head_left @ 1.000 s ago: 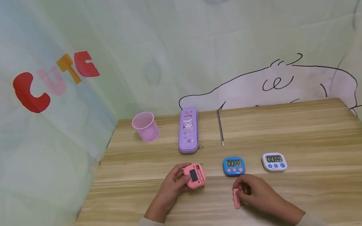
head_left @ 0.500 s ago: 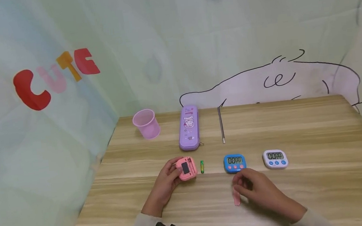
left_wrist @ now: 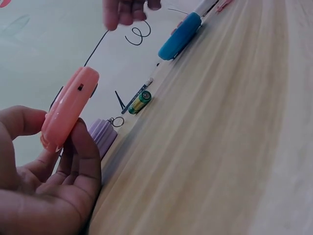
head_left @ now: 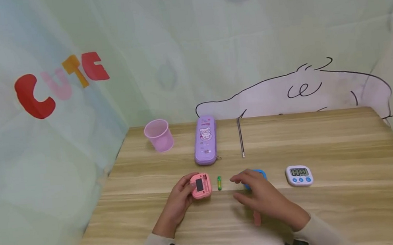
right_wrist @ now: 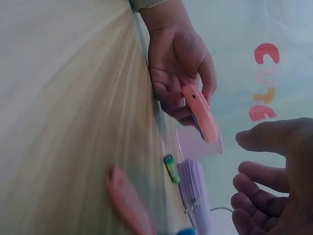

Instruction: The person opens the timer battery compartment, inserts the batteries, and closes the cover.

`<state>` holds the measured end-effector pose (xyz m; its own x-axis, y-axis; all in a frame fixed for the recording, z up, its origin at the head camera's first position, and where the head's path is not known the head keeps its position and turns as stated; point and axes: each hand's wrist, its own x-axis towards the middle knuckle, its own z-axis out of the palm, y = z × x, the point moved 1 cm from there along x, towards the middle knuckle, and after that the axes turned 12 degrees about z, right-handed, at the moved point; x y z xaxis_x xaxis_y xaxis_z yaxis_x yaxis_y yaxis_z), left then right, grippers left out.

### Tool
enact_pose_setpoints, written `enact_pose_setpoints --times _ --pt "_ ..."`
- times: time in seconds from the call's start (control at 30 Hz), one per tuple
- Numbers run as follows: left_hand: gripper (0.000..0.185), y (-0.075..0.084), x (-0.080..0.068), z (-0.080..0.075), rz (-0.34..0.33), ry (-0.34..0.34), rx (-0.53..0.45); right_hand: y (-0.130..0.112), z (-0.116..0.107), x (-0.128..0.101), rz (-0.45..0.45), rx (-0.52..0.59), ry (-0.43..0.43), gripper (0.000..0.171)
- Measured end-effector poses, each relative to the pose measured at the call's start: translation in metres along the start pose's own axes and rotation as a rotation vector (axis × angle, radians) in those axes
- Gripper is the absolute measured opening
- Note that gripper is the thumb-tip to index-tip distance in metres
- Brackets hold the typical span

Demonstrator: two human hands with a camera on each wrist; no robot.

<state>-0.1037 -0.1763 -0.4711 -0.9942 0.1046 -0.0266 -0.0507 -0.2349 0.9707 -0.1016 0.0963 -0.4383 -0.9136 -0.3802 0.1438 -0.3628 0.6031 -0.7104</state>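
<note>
My left hand (head_left: pixel 191 187) grips a pink timer (head_left: pixel 200 186) tilted up on edge just above the table, its back with the dark compartment facing me; the same pink timer (left_wrist: pixel 68 111) is pinched between thumb and fingers. A green battery (head_left: pixel 219 183) lies on the wood just right of it, also seen as battery (left_wrist: pixel 139 102) and battery (right_wrist: pixel 171 169). My right hand (head_left: pixel 238 190) hovers open with nothing in it, fingers stretched toward the battery and covering most of the blue timer (head_left: pixel 260 173). A pink cover piece (head_left: pixel 257 219) lies under that hand's wrist side, blurred as cover (right_wrist: pixel 128 203).
A white timer (head_left: pixel 298 175) sits right of the blue one. Further back stand a pink cup (head_left: pixel 158 135), a purple pencil case (head_left: pixel 205 139) and a thin black rod (head_left: pixel 240 138). Printed fabric walls close in the wooden table (head_left: pixel 347 150) at left and rear.
My right hand let go of the pink cover, left it on the table and moved forward and left toward the battery. The left hand drew the pink timer slightly left, uncovering the battery.
</note>
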Motion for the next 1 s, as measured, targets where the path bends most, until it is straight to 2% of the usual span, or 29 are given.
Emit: enact_pose_setpoints --times 0.17,0.33,0.43,0.57,1.0 --pt "0.047 0.001 0.001 0.001 0.002 -0.029 0.011 -0.01 0.01 0.013 0.048 -0.066 -0.032 0.053" --pt "0.047 0.002 0.0 0.0 -0.003 -0.019 0.006 -0.012 0.023 0.025 0.079 -0.112 -0.131 0.065" --pt "0.047 0.003 -0.001 0.0 -0.007 -0.018 0.007 -0.012 0.031 0.031 0.072 -0.153 -0.161 0.065" --pt "0.046 0.004 -0.003 0.0 -0.019 -0.008 0.005 -0.013 0.037 0.036 0.057 -0.215 -0.153 0.061" --pt "0.046 0.002 -0.002 0.002 -0.008 -0.038 0.011 -0.013 0.043 0.042 0.079 -0.265 -0.141 0.054"
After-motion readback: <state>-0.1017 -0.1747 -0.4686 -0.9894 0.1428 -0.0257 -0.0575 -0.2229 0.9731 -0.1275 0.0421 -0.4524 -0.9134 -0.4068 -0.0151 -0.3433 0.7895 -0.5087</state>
